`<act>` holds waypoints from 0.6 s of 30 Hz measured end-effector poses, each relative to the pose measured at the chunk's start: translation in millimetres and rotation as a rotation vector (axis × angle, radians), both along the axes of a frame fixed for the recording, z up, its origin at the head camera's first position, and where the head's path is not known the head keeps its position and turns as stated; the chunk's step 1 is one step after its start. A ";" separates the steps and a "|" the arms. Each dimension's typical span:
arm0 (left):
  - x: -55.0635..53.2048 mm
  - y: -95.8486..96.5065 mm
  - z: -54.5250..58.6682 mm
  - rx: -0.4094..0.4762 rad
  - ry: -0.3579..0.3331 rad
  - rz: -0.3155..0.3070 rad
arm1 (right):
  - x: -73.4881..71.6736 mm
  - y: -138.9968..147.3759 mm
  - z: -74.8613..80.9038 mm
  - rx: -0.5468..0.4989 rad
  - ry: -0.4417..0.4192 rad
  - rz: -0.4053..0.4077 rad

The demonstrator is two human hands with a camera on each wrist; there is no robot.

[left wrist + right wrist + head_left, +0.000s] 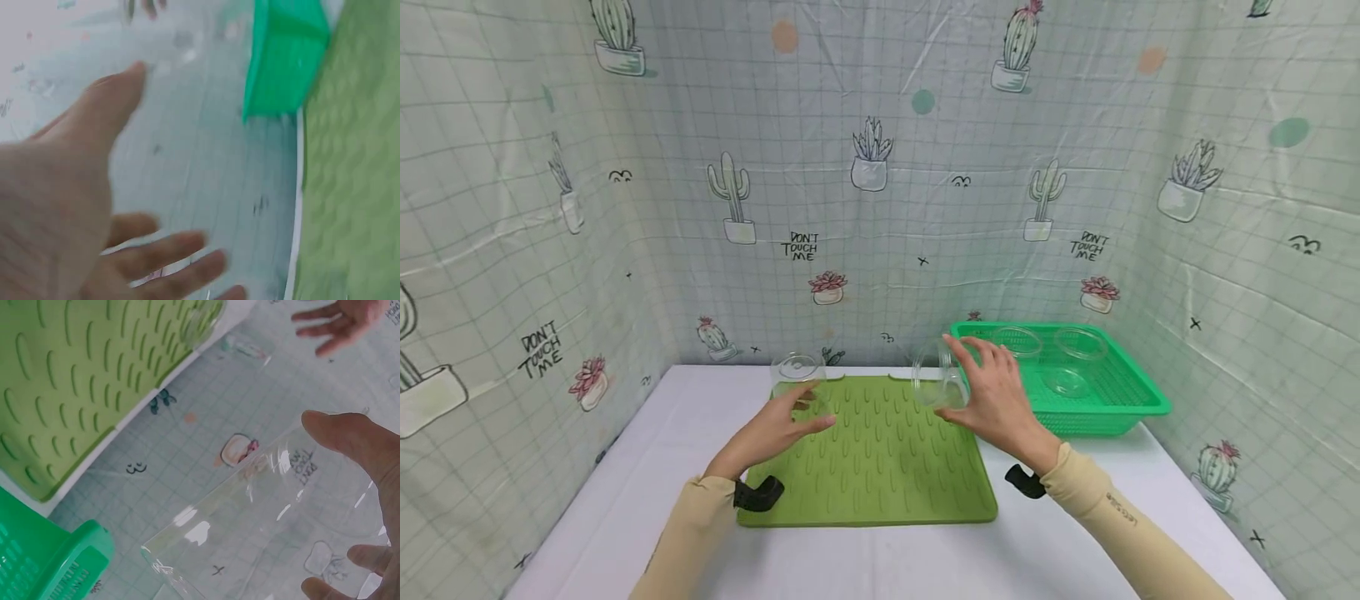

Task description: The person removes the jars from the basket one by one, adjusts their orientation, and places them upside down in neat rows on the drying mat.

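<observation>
My right hand [996, 392] holds a clear plastic cup [927, 379] tipped on its side above the back right of a green ridged mat [880, 467]. In the right wrist view, the thumb and fingers grip that cup [231, 531] near one end, its wide mouth pointing away from the palm. Over the mat's left part is my left hand [778, 429], fingers spread and relaxed, holding nothing. Just beyond it, another clear cup [797, 367] stands upside down at the mat's back left corner. The right wrist view shows a gap between the left hand and that cup [203, 325].
A green plastic basket [1097, 423] stands to the right of the mat, with clear cups [1081, 343] upright in it. White cloth [895, 562] covers the table. A curtain [917, 217] printed with cacti closes in the back and both sides.
</observation>
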State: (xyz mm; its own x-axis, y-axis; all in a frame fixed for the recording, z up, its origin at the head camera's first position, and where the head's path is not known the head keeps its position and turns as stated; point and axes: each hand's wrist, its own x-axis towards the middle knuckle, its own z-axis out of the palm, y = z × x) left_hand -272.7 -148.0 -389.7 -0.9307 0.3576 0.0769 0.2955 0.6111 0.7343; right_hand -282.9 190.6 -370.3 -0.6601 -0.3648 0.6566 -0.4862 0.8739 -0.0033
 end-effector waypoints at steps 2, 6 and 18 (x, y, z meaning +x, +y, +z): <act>-3.6 15.6 1.9 0.086 0.000 -0.006 | 1.5 -1.8 0.7 0.000 0.000 -0.001; -10.1 52.5 -7.0 0.261 -0.023 -0.016 | 2.6 -7.5 1.9 -0.016 0.013 0.002; -17.9 114.0 -24.1 0.551 -0.106 -0.134 | 9.2 -25.1 1.0 0.043 0.067 0.014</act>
State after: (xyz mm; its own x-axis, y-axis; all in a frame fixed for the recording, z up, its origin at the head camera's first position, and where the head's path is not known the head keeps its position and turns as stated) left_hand -290.5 -34.1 -413.8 -0.8928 0.4064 0.1940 0.2513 0.0920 0.9635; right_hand -273.7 165.5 -369.3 -0.6096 -0.4029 0.6827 -0.4963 0.8655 0.0676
